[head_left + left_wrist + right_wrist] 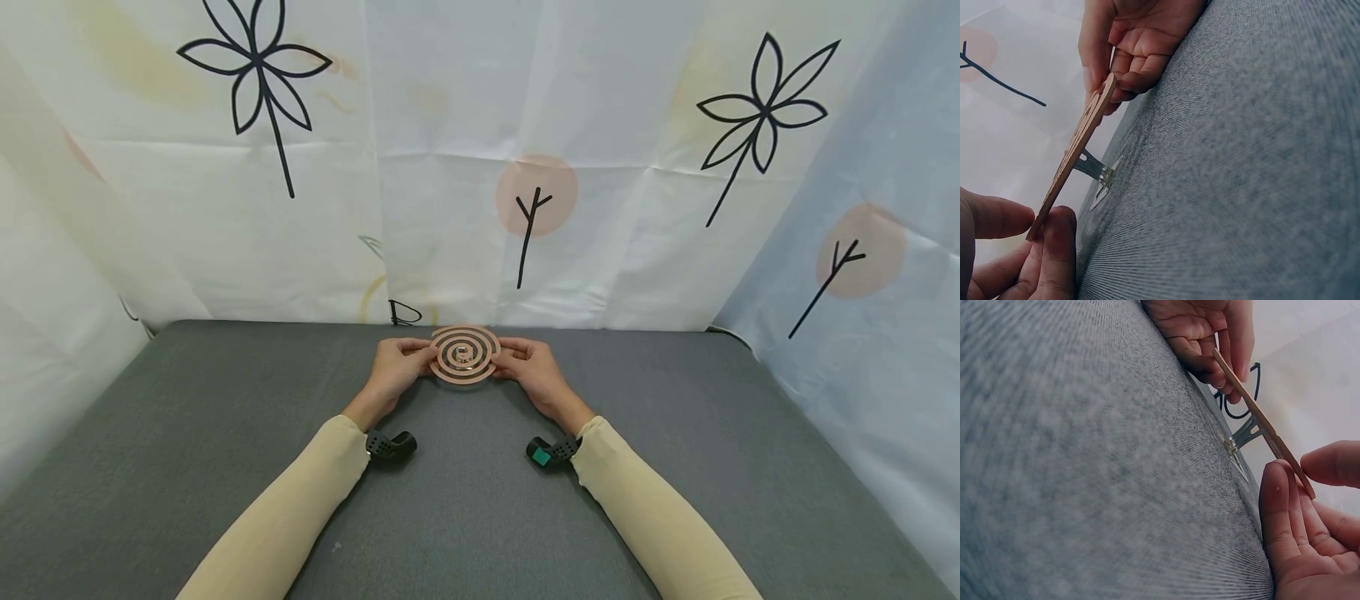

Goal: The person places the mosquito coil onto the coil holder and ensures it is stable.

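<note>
A pinkish-brown mosquito coil (459,353) is between my two hands near the far edge of the table. My left hand (397,367) pinches its left edge, thumb on top and fingers beneath. On the opposite side, my right hand (536,371) pinches the right edge in the same way. Both wrist views show the coil nearly edge-on, above the table surface. Under its middle is a small metal stand (1091,165), its upright reaching the coil's underside and its flat base at the cloth. The right wrist view shows the stand (1247,432) from the other side.
A grey cloth-covered table (465,500) lies under both arms. Behind it hangs a white curtain (450,233) printed with leaves and twigs, close to the far edge. Dark wrist cameras (392,446) are strapped over the sleeves.
</note>
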`<state>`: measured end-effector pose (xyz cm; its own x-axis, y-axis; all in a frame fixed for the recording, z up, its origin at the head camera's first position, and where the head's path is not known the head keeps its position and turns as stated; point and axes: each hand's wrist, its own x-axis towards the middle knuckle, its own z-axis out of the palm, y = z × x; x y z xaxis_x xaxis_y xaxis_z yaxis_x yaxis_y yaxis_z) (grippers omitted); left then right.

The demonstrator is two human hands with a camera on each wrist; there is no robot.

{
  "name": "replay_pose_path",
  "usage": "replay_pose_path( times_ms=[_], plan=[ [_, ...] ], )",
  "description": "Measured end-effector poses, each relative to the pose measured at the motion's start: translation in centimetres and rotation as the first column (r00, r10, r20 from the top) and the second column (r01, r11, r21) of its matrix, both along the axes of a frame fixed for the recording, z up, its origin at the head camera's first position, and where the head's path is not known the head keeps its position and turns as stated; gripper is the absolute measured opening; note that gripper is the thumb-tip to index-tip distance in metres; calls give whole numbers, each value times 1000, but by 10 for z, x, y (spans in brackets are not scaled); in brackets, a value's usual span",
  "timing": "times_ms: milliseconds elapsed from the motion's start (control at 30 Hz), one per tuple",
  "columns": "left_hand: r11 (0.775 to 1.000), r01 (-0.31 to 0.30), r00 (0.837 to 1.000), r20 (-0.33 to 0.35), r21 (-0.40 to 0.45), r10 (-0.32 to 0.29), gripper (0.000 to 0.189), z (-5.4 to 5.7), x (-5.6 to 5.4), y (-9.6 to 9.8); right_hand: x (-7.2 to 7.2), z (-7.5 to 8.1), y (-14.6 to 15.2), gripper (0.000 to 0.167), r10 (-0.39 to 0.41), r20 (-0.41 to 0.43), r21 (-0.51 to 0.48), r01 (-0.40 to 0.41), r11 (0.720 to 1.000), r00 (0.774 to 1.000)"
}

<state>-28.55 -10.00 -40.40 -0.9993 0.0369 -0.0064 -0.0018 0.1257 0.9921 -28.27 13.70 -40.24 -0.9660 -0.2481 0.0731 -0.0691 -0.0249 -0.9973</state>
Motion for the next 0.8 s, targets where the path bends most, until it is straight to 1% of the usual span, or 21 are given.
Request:
replay_pose_path(
  times_ms=[333, 500, 700, 800],
  plan=[
    [1000, 11, 1000, 16, -19, -11, 31, 1, 0, 0, -1, -1, 0, 42, -5, 2, 12, 5, 1000, 1000],
    [1000, 19, 999, 40, -8, -19, 31, 4, 1, -1, -1, -1, 0, 42, -12, 20, 9, 11, 1000, 1000],
    [1000, 30, 997, 69, 2, -30, 32, 4, -1, -2, 0, 2, -1, 42, -17, 40, 10, 16, 1000, 999],
    [999, 37, 997, 71, -5, -37, 33, 5, -1, -2, 1, 3, -1, 42, -19, 52, 13, 19, 1000, 998]
  ],
)
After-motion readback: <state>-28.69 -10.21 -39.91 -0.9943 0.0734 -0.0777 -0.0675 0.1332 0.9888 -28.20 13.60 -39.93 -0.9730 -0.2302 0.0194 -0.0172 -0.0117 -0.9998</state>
